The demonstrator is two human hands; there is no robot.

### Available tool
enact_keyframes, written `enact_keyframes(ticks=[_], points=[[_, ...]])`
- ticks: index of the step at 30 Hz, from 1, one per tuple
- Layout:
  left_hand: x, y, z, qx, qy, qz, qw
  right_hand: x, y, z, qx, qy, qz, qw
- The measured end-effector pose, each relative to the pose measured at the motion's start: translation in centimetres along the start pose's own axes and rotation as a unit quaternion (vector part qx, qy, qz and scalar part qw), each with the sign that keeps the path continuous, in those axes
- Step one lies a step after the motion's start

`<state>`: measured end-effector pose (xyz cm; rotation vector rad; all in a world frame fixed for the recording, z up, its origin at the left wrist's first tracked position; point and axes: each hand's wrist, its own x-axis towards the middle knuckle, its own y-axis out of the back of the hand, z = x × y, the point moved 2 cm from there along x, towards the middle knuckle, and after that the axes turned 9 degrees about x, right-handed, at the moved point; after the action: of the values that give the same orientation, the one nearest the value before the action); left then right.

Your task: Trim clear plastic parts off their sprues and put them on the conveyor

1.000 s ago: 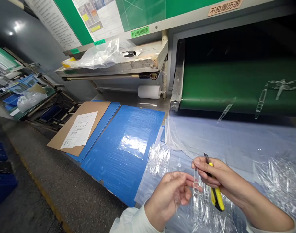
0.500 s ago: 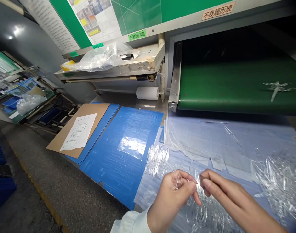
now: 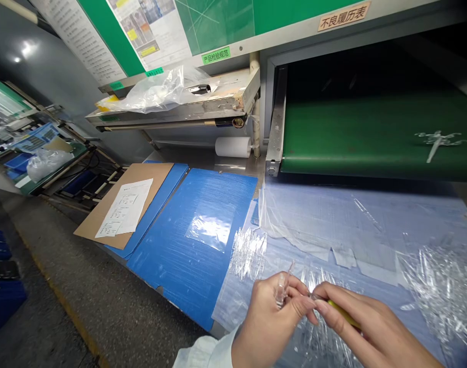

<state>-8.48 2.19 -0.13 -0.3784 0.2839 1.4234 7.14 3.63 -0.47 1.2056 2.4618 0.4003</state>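
Note:
My left hand (image 3: 274,312) is closed on clear plastic pieces (image 3: 282,289), which stick up between its fingers. Its thumb and fingertips meet those of my right hand (image 3: 366,319) over a pile of clear pieces (image 3: 321,332). A yellow-handled tool (image 3: 344,314) lies in my right hand, its tip by the left fingertips. Left of the hands a neat bundle of clear pieces (image 3: 249,253) rests on the blue-white sheet (image 3: 310,209). A larger heap of clear pieces (image 3: 444,291) lies at the right.
A green conveyor (image 3: 364,133) carries a branched clear part (image 3: 436,142) beyond the sheet. Blue boards (image 3: 172,255) with a clear bag (image 3: 210,230), and cardboard (image 3: 91,220) with a paper (image 3: 126,207), lie to the left. A shelf (image 3: 218,105) stands behind.
My right hand has shifted slightly lower, and the yellow tool handle now shows in it. The fingertips of both hands have come together. The clear pieces in my left hand have tilted.

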Motion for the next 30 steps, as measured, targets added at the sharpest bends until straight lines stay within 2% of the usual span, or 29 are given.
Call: enact_keyframes(ticks=[21, 30], points=[[-0.11, 0.16, 0.33, 0.027, 0.0, 0.005, 1.0, 0.35, -0.06, -0.04, -0.006, -0.003, -0.003, 1.0], [-0.1, 0.29, 0.56, 0.048, -0.011, 0.006, 0.999, 0.55, -0.1, -0.35, -0.039, 0.034, 0.049, 0.997]])
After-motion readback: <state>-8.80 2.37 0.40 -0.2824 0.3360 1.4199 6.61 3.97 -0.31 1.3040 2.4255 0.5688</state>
